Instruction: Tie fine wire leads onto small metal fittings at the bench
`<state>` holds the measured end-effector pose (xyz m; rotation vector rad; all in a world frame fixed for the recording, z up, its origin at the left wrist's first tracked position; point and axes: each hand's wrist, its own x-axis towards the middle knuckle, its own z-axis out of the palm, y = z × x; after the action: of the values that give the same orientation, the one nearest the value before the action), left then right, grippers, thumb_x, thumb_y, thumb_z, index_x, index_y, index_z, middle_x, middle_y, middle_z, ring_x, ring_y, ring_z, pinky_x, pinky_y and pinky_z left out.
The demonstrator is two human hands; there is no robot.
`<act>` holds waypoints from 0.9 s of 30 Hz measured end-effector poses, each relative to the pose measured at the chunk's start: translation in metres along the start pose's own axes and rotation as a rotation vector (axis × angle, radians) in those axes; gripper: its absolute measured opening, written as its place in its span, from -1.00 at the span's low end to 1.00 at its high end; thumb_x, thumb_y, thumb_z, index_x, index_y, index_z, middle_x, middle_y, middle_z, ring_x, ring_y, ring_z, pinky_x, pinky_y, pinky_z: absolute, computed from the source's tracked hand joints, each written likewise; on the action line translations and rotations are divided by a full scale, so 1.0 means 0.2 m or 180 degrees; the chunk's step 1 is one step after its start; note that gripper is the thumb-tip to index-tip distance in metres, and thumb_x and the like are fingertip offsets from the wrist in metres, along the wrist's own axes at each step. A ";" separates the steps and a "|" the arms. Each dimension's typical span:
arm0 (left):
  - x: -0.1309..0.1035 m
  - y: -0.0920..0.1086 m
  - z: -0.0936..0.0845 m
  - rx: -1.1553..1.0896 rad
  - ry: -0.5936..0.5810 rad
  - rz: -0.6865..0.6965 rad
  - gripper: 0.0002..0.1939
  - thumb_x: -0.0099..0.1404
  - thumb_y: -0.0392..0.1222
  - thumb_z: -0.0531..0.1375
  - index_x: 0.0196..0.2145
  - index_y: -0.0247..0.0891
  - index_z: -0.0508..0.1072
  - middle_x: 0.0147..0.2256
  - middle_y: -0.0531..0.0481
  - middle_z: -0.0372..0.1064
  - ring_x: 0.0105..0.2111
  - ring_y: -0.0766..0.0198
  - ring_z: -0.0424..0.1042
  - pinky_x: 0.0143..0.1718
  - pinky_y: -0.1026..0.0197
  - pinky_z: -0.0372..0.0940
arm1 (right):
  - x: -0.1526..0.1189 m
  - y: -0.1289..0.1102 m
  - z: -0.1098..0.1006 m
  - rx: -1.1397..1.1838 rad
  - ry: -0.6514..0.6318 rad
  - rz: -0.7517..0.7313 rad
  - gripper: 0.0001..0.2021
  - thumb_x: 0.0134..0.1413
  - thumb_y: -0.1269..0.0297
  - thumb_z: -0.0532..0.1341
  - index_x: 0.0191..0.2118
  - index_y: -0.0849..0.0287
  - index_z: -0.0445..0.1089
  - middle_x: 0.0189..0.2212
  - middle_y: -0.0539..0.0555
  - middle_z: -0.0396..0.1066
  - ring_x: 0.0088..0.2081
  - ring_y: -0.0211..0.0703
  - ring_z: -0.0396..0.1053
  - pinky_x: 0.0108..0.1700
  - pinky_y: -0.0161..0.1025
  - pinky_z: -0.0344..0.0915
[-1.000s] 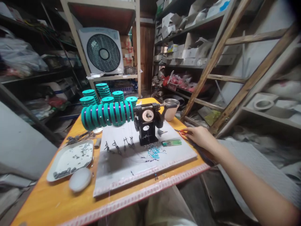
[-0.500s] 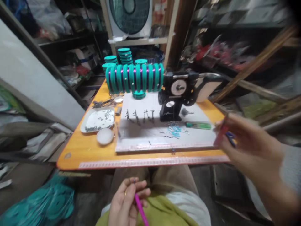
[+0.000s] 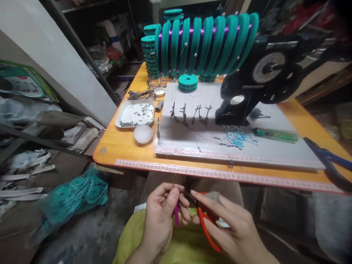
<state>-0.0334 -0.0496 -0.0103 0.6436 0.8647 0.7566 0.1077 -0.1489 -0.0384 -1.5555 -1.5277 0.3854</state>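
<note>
My left hand [image 3: 161,214] is closed in front of the table edge, thumb and forefinger pinching a tiny blue bead-like piece [image 3: 179,188] with fine line rising from it. A slim magenta stick-shaped tool [image 3: 176,216] is also in that hand, its lower part pointing down. My right hand [image 3: 236,220] is wrapped round red-handled pliers [image 3: 206,227]. Their dark jaws lie close to the left fingertips and the blue piece; whether they touch it I cannot tell. Both hands are above my lap, over the green cloth [image 3: 132,238].
On the orange table [image 3: 110,146] lies a white board [image 3: 176,141] bearing a black winding device [image 3: 236,106] with teal spools [image 3: 189,47]. A white tray [image 3: 121,117], small bowl [image 3: 143,134], green cutter [image 3: 275,134] and blue-handled tool [image 3: 335,161] lie around. Bagged teal spools [image 3: 79,198] rest lower left.
My right hand has come from the table's right side to beside my left, bringing the red-handled pliers. My left hand still pinches the blue piece and magenta tool. The camera view has shifted.
</note>
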 end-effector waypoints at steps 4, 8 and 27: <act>0.02 -0.02 -0.03 0.0059 -0.0091 0.0318 -0.70 0.17 0.00 0.39 -0.35 -0.32 0.54 -0.58 0.09 0.46 -0.72 0.45 0.41 -0.72 0.48 0.27 | 0.00 -0.02 0.02 -0.0034 0.0050 0.0096 -0.59 0.28 0.37 0.15 0.21 0.00 0.34 -0.35 0.07 0.42 -0.45 -0.24 0.41 -0.40 -0.34 0.37; 0.03 -0.03 -0.05 0.0169 -0.0152 0.0632 -0.79 0.24 -0.05 0.34 -0.33 -0.28 0.57 -0.55 0.08 0.49 -0.69 0.43 0.45 -0.67 0.47 0.34 | 0.00 -0.04 0.02 0.0070 0.0011 0.0160 -0.59 0.27 0.37 0.18 0.21 0.02 0.34 -0.37 0.05 0.39 -0.45 -0.26 0.40 -0.40 -0.36 0.36; 0.02 -0.03 -0.07 0.0492 -0.0121 0.1016 -0.85 0.32 -0.12 0.28 -0.32 -0.23 0.58 -0.56 0.11 0.50 -0.68 0.48 0.45 -0.65 0.52 0.32 | 0.08 -0.09 0.01 0.0066 0.0052 0.0042 -0.61 0.20 0.47 0.20 0.14 0.15 0.42 -0.39 0.09 0.45 -0.48 -0.26 0.42 -0.44 -0.39 0.38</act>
<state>-0.0416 -0.0475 -0.0228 0.9452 0.7995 0.9665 0.0975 -0.1363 -0.0214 -1.5499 -1.4971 0.3938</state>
